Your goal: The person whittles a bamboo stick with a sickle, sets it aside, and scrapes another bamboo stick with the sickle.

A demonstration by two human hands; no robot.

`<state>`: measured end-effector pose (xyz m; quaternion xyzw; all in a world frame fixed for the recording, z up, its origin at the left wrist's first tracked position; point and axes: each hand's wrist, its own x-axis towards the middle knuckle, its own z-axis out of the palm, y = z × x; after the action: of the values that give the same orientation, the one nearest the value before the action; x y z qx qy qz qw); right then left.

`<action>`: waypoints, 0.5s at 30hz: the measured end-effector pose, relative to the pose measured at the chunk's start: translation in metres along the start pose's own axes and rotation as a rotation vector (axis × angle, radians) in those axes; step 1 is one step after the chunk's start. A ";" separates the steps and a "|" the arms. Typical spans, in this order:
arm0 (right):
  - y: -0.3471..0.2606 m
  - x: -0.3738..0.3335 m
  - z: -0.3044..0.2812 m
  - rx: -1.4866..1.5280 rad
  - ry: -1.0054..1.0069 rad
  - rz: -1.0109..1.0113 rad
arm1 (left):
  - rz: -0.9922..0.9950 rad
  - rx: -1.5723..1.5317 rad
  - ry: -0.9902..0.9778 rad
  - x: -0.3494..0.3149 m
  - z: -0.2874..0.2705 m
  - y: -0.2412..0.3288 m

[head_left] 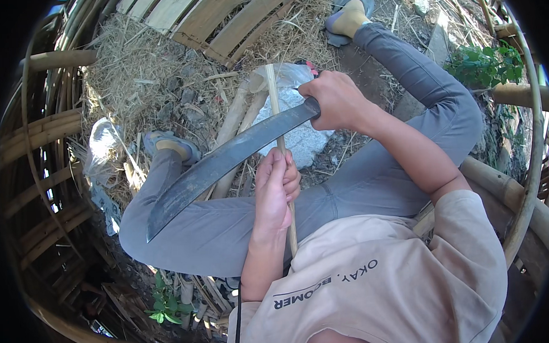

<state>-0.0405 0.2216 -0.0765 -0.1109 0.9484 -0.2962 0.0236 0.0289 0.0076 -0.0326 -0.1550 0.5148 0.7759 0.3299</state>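
My right hand [338, 103] is closed round the handle of a machete; the handle itself is mostly hidden by the fingers. The long dark machete blade [225, 158] slants down to the left, its tip over my left thigh. Below the blade, my left hand [277, 183] grips a thin pale bamboo stick [273, 90] with the thumb up along it. The stick runs upright from my lap, and the blade crosses it just above my left fist. Whether blade and stick touch, I cannot tell. A pale rock [313, 147] lies on the ground behind the stick.
Shavings [131, 61] cover the ground at the far left, beside a slatted bamboo panel [214, 16]. Clear plastic [286, 76] lies near the rock. My bent legs frame the work area. Bamboo rails [43, 128] stand at left, and a curved pole [533, 126] at right beside green leaves [485, 64].
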 end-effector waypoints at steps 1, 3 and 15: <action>0.001 0.001 0.000 0.009 0.044 -0.035 | 0.004 -0.005 -0.013 -0.001 0.000 0.000; 0.002 0.003 0.001 0.016 0.089 -0.069 | 0.007 -0.004 -0.006 -0.001 0.001 0.001; 0.064 0.026 -0.022 -0.066 0.291 0.236 | -0.065 -0.032 -0.156 -0.020 0.014 0.001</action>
<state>-0.0806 0.2794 -0.0943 0.0445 0.9574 -0.2731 -0.0829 0.0438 0.0133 -0.0143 -0.1161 0.4698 0.7826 0.3917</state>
